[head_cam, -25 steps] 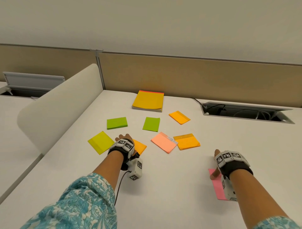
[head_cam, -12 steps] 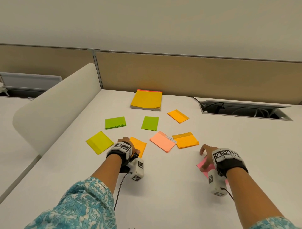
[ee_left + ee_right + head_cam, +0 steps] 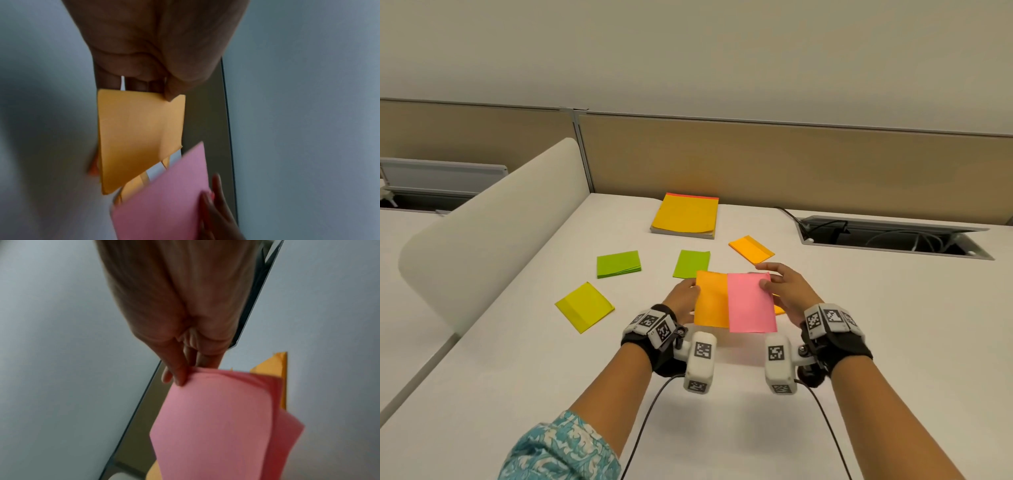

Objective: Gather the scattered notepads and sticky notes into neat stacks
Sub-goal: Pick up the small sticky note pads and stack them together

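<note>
pink pad (image 3: 750,303) overlapping orange pad (image 3: 711,298), aloft

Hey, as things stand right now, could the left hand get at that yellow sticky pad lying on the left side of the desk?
Probably not at once: the left hand pinches an orange sticky pad. The way to the yellow sticky pad on the white desk looks unobstructed.

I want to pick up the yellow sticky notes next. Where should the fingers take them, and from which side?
Probably the yellow sticky notes are best pinched at the near corner, coming from the front: the pad lies flat, turned diamond-wise, nothing touching it. The left hand is nearer, but it holds orange notes.
</note>
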A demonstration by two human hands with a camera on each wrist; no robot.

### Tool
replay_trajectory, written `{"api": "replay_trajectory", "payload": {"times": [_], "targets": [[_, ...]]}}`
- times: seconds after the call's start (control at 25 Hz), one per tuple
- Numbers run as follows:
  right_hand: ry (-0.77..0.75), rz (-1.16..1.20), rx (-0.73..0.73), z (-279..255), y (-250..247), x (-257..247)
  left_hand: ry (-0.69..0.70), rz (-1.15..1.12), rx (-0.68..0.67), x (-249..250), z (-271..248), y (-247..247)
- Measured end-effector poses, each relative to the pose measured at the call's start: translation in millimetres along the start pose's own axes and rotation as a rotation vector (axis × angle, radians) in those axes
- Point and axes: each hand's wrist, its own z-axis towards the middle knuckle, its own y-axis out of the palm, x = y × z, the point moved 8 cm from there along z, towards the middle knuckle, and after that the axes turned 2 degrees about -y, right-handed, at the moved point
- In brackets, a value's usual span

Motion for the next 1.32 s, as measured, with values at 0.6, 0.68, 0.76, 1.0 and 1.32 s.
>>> {"api": "replay_trajectory", "payload": {"times": [0.6,0.68,0.76,1.0,1.32], "targets": [[-0.060,-0.214,0.070,17,24,34,0.250,0.001,0.111,23,16,13],[-0.060,-0.187,0.185,21,7,40,0.295,0.061,0.260,26,16,-15],[-0.028,-0.189,0.289,22,-13,50,0.266,0.270,0.547,26,15,-59],[0.098,-0.300,0.397,17,-52,78,-0.289,0.611,0.847,-26,11,-138],[0.157,-0.316,0.363,19,-50,92,-0.129,0.917,0.532,-18,37,-112]]}}
